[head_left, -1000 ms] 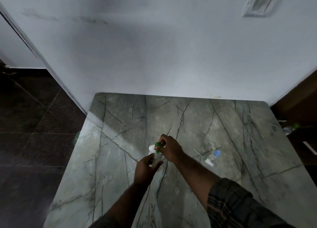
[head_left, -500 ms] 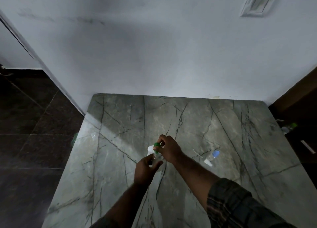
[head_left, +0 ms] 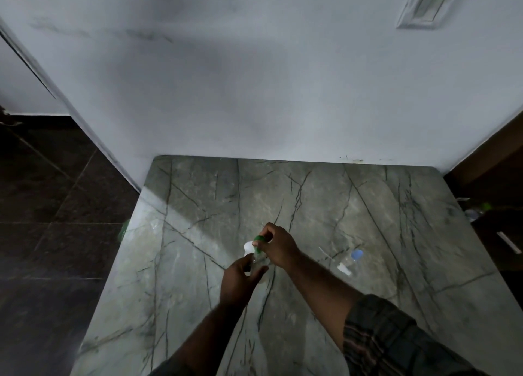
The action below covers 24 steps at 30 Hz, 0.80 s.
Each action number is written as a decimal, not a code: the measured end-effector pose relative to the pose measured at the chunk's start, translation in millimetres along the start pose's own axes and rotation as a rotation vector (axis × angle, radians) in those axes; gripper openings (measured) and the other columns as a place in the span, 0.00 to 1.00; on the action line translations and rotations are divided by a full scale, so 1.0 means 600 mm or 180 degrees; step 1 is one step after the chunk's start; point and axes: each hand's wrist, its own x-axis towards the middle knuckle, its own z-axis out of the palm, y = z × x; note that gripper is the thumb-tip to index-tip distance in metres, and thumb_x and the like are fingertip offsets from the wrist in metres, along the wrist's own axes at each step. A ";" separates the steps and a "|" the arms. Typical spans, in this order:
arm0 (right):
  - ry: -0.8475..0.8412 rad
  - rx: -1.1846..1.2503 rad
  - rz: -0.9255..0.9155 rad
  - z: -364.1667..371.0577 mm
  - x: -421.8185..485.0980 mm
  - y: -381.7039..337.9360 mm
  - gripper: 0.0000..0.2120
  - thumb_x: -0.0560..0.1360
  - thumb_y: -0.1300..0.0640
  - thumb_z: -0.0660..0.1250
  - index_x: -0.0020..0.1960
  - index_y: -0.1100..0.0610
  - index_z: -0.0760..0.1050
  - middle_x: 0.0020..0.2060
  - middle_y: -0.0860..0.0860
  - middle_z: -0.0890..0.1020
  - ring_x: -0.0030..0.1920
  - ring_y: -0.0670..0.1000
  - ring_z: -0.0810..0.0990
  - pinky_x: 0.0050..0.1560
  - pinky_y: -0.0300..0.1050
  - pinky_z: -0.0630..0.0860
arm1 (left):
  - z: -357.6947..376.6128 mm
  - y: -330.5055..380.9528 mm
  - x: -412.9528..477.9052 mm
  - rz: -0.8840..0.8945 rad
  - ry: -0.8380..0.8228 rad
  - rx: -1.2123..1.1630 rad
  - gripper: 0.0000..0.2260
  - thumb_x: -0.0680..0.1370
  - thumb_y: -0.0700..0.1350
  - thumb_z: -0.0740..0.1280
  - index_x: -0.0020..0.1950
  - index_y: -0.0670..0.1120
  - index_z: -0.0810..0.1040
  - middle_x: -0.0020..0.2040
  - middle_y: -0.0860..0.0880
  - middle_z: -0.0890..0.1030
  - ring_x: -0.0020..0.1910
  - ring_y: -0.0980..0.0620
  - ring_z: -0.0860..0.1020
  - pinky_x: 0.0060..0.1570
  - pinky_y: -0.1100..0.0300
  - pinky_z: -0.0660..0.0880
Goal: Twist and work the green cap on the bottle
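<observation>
Both hands meet over the middle of the tabletop [head_left: 198, 262], and the work is all in the fingers. The left hand [head_left: 239, 283] comes in from six o'clock and curls round a small clear bottle [head_left: 259, 262], thumb on one side and fingers on the other. That looks like a steadying grip, there to keep the bottle from turning. The right hand [head_left: 278, 248] arches over from four o'clock and pinches the green cap [head_left: 258, 239] at the bottle's top. Its fingertips bunch downward on it, the way one sets a hand to twist. So one hand anchors and the other works the top.

At nine o'clock of the cap, just beside it, sits something small and white [head_left: 248, 248]. I can't tell from here whether it is part of the bottle or a separate piece.

Off at three o'clock of the hands, well apart, a second small bottle with a blue cap [head_left: 352, 258] lies flat on the tabletop. A thin white stick [head_left: 322, 252] lies near it. Neither is touched; they seem parked within reach of the right hand. A checked sleeve [head_left: 396, 339] covers the right forearm. High on the wall at one o'clock there is a switch plate [head_left: 430, 4].
</observation>
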 end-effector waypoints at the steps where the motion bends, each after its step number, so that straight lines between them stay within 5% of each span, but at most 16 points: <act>1: 0.0008 0.0043 0.0029 -0.002 0.000 -0.002 0.11 0.72 0.53 0.75 0.48 0.57 0.76 0.44 0.50 0.81 0.44 0.48 0.78 0.40 0.39 0.71 | -0.001 0.002 0.000 0.0025 0.0028 0.0027 0.19 0.73 0.56 0.74 0.61 0.51 0.82 0.50 0.58 0.83 0.44 0.67 0.79 0.40 0.74 0.71; 5: -0.0032 0.0264 0.0176 -0.006 0.001 -0.003 0.10 0.72 0.54 0.74 0.49 0.58 0.78 0.42 0.47 0.81 0.44 0.47 0.79 0.38 0.35 0.69 | -0.001 0.003 0.001 0.0012 0.0063 0.0094 0.20 0.73 0.57 0.74 0.63 0.52 0.80 0.50 0.61 0.80 0.44 0.67 0.77 0.41 0.73 0.70; 10: -0.0085 0.0175 0.0041 -0.006 -0.001 0.002 0.11 0.72 0.55 0.75 0.49 0.60 0.78 0.42 0.49 0.82 0.42 0.46 0.77 0.36 0.34 0.68 | 0.008 -0.011 0.003 -0.0109 -0.0065 0.0006 0.23 0.73 0.56 0.75 0.65 0.49 0.79 0.54 0.52 0.84 0.50 0.57 0.82 0.51 0.55 0.83; 18: -0.0135 0.0251 0.0164 -0.017 0.006 -0.007 0.13 0.70 0.54 0.77 0.49 0.59 0.79 0.39 0.46 0.81 0.40 0.44 0.77 0.36 0.35 0.69 | -0.004 -0.002 0.006 -0.0085 0.0046 -0.0102 0.21 0.71 0.56 0.77 0.61 0.52 0.82 0.48 0.59 0.83 0.46 0.62 0.81 0.46 0.66 0.78; 24: -0.0222 0.0025 0.0030 -0.008 0.003 0.008 0.10 0.70 0.52 0.76 0.45 0.54 0.77 0.42 0.48 0.80 0.42 0.44 0.76 0.36 0.36 0.68 | 0.003 -0.011 0.001 -0.0142 -0.0127 -0.0118 0.21 0.72 0.55 0.76 0.62 0.50 0.82 0.50 0.55 0.85 0.47 0.60 0.82 0.50 0.58 0.82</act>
